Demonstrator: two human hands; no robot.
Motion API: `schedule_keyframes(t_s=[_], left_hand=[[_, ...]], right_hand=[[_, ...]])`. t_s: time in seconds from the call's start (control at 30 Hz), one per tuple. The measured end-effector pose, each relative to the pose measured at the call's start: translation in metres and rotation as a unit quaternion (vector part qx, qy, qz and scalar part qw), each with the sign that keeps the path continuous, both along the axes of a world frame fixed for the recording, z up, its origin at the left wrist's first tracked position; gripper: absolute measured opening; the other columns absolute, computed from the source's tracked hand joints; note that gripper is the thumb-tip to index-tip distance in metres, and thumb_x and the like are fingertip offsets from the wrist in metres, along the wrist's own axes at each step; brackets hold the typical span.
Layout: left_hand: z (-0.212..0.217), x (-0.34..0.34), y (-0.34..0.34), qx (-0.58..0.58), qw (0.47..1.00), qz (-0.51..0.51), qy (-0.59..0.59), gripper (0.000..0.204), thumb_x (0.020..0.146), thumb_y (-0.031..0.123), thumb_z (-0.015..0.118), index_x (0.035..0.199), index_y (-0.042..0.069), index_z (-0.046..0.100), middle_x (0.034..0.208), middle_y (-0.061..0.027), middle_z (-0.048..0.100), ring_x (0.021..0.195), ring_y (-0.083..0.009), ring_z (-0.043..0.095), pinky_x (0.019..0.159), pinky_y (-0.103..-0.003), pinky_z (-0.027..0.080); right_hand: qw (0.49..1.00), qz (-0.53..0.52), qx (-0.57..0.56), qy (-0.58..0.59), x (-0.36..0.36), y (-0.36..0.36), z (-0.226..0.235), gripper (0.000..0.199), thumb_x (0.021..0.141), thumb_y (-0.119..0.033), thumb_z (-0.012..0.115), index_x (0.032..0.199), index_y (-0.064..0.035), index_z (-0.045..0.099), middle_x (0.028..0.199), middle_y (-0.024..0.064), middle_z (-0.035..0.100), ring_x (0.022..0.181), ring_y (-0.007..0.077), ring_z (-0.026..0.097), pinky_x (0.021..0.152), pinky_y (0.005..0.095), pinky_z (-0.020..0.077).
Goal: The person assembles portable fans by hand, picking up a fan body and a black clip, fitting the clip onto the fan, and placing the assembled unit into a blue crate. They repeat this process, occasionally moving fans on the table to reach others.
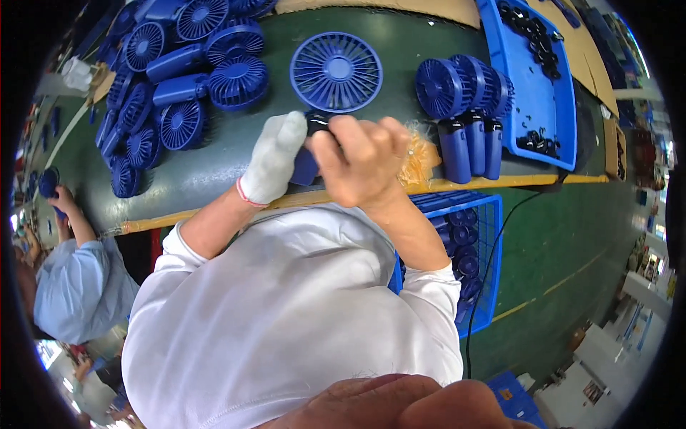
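Note:
A blue handheld fan [336, 70] lies in front of me, its round grille pointing away and its handle toward me. My left hand [275, 156], in a white glove, is closed around the left side of the handle. My bare right hand [363, 159] is closed over the fan's neck, fingers curled. Between the hands a glossy black part [316, 121] shows at the neck; the rest of it and most of the handle are hidden. Close by on the right, several blue fans with black necks [468, 118] lie side by side.
Many blue fans [179, 93] are piled at the left of the green table [407, 43]. A blue tray [532, 93] with small black parts stands at the right. Orange crumpled material [420, 161] lies by the table edge. Below is a blue crate [489, 264] of fans. Another person [82, 279] works at left.

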State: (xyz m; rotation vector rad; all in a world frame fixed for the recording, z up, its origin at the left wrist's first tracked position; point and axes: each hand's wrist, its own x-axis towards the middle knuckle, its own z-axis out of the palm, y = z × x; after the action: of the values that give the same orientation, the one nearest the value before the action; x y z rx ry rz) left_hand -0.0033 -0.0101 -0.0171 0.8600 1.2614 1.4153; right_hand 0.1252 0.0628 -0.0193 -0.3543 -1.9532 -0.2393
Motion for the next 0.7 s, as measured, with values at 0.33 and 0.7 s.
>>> schedule_keyframes(t_s=[0.33, 0.7], left_hand=[[0.008, -0.01, 0.011, -0.047, 0.995, -0.017, 0.087, 0.025, 0.087, 0.025, 0.064, 0.077, 0.001, 0.063, 0.068, -0.0009, 0.06, 0.058, -0.0073, 0.054, 0.053, -0.024, 0.043], [0.009, -0.005, 0.016, -0.03, 0.963, -0.039, 0.265, 0.035, 0.078, 0.034, 0.071, 0.075, 0.0, 0.066, 0.061, -0.0077, 0.06, 0.056, -0.0101, 0.052, 0.053, -0.031, 0.045]], right_hand=[[0.989, 0.076, -0.115, 0.057, 0.004, -0.002, -0.017, 0.021, 0.067, -0.007, 0.069, 0.086, -0.0001, 0.063, 0.105, 0.0123, 0.06, 0.083, 0.0247, 0.057, 0.073, 0.0386, 0.0435], [0.782, 0.16, -0.576, 0.176, 0.013, -0.021, -0.029, 0.019, 0.093, -0.011, 0.062, 0.087, 0.0068, 0.064, 0.085, 0.009, 0.058, 0.074, 0.0161, 0.055, 0.062, 0.0281, 0.044]])
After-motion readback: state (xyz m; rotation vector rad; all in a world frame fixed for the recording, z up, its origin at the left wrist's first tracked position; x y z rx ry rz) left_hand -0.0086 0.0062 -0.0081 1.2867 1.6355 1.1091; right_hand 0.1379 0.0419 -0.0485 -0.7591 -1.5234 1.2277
